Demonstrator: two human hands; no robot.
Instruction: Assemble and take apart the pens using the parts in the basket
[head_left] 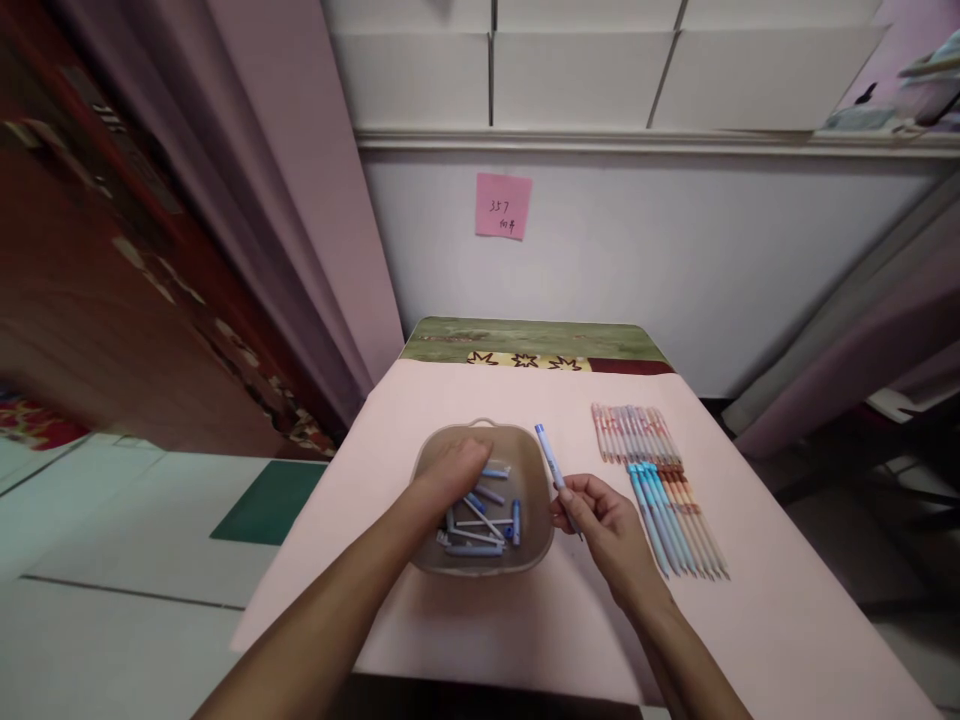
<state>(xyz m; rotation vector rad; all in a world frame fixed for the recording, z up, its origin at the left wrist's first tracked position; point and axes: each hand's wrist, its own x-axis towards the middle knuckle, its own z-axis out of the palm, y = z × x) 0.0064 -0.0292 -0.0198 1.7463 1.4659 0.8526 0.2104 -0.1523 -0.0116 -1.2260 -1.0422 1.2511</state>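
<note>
Right hand (600, 515): pinched on one blue-ended pen (548, 450), above the counter (540, 635) beside the bin (547, 535). Left hand (455, 468): inside the bin, grip hidden; apparently selecting loose parts (474, 550), next calling for separating one.

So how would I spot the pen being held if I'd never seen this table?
On the pink-covered table, find the grey-brown tub. Just to its right, the right hand holds a slim, pale-bluish pen with a darker blue end. Unlike the pens in rows farther right, this one is held and slants alone.
</note>
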